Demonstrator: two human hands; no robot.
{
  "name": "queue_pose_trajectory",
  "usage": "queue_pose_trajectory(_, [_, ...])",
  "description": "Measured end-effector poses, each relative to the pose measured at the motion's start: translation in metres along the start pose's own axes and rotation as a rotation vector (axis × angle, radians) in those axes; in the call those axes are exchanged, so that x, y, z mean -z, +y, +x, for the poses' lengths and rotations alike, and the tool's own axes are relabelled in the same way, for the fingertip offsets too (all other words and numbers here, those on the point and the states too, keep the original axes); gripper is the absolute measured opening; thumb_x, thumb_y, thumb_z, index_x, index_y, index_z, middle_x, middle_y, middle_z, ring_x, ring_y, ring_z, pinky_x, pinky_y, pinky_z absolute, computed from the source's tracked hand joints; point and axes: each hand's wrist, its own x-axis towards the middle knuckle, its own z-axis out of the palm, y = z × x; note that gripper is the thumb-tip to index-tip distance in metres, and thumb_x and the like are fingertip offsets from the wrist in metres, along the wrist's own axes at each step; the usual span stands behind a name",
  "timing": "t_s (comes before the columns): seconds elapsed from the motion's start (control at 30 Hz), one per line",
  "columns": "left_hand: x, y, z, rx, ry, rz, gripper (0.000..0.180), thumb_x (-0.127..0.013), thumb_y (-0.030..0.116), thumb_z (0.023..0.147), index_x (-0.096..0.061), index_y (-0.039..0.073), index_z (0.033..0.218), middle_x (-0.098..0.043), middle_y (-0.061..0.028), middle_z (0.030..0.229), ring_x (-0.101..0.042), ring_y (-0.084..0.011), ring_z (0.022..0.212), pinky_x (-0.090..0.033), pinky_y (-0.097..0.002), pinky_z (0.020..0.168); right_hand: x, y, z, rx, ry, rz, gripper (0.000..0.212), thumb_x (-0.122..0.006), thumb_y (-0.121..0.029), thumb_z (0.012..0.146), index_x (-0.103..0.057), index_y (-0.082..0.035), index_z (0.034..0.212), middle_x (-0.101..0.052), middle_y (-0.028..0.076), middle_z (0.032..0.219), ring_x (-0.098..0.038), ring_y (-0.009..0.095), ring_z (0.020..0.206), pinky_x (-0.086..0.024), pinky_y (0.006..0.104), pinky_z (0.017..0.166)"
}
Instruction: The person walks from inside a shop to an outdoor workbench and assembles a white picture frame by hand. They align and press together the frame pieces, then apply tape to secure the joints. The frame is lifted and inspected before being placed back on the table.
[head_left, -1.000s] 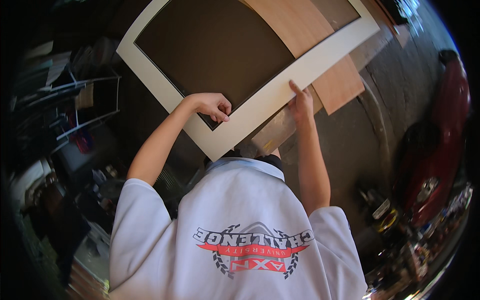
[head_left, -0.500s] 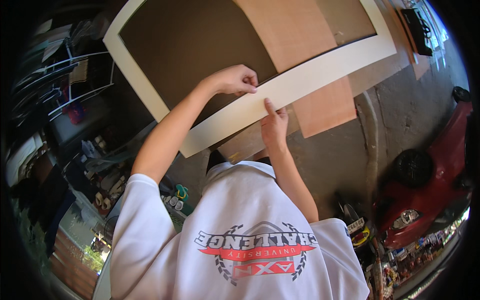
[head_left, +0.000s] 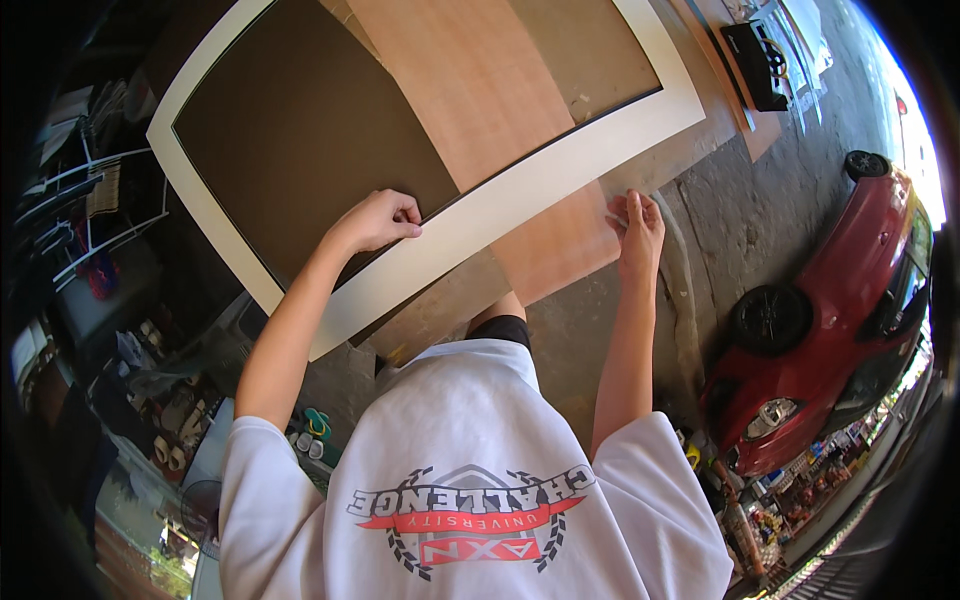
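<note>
Alongside, a red car (head_left: 830,330) is at the right, and a black bin-like thing (head_left: 752,65) stands near the top right; slippers (head_left: 317,424) and a white metal rack (head_left: 85,235) sit at the left. A peach-coloured board (head_left: 470,90) crosses beneath the white frame (head_left: 520,195), and the left forearm covers part of the frame near its lower corner. The left hand (head_left: 378,222) has a narrow grip, fingers curled, tips at the inner edge of the lower rail; whether anything thin is pinched there I cannot tell. The right hand (head_left: 640,235), half curled, is apart from the frame, beside the board's end; I cannot tell whether its grip holds anything. The frame is flat and smooth, with square corners, and dark brown shows through much of its opening. The board looks like wood, faintly grained. Underneath, the grey floor (head_left: 735,200) is rough and stained, shadowy at left and sunlit toward the upper right.
</note>
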Motion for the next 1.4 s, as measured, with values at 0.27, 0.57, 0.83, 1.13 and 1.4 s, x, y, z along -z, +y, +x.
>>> queue_pose_trajectory(0.27, [-0.005,0.015,0.000,0.060,0.102,0.008,0.018,-0.076,0.018,0.080,-0.073,0.003,0.091,-0.072,-0.0103,0.081,-0.067,-0.0204,0.075,-0.052,-0.0360,0.069,-0.007,0.000,0.056,-0.076,-0.011,0.126,0.028,-0.062,-0.018,0.100,-0.055,0.002,0.118,-0.065,0.011,0.104,-0.066,0.017,0.090,-0.056,0.0296,0.077])
queue_pose_trajectory(0.57, [0.011,0.012,0.017,0.156,-0.095,-0.202,0.020,-0.072,0.021,0.089,-0.072,0.002,0.092,-0.070,-0.0029,0.076,-0.065,-0.0107,0.070,-0.053,-0.0273,0.063,-0.002,-0.008,0.062,-0.171,-0.228,0.077,0.028,-0.061,-0.019,0.100,-0.058,0.004,0.117,-0.069,0.013,0.100,-0.071,0.019,0.091,-0.059,0.0279,0.076])
queue_pose_trajectory(0.83, [0.012,0.021,0.028,0.087,-0.085,-0.133,0.020,-0.071,0.022,0.090,-0.072,0.003,0.094,-0.072,-0.0052,0.080,-0.068,-0.0141,0.073,-0.054,-0.0286,0.066,-0.006,-0.005,0.070,-0.153,-0.135,-0.007,0.024,-0.066,-0.018,0.097,-0.063,0.003,0.108,-0.070,0.009,0.090,-0.072,0.017,0.084,-0.058,0.0251,0.067])
queue_pose_trajectory(1.13, [0.013,0.008,0.036,0.027,-0.197,-0.178,0.020,-0.076,0.020,0.085,-0.073,0.002,0.096,-0.072,-0.0059,0.084,-0.068,-0.0142,0.076,-0.056,-0.0289,0.066,-0.011,-0.003,0.075,-0.151,-0.053,-0.126,0.018,-0.072,-0.016,0.092,-0.068,-0.001,0.102,-0.072,0.006,0.086,-0.072,0.013,0.078,-0.054,0.0221,0.058])
queue_pose_trajectory(1.4, [0.018,0.009,0.040,0.012,-0.260,-0.127,0.022,-0.076,0.022,0.084,-0.074,0.004,0.096,-0.072,-0.0062,0.086,-0.069,-0.0169,0.076,-0.056,-0.0313,0.067,-0.014,-0.002,0.075,-0.157,-0.014,-0.171,0.015,-0.074,-0.015,0.090,-0.069,-0.004,0.099,-0.074,0.007,0.089,-0.072,0.013,0.079,-0.054,0.0222,0.061])
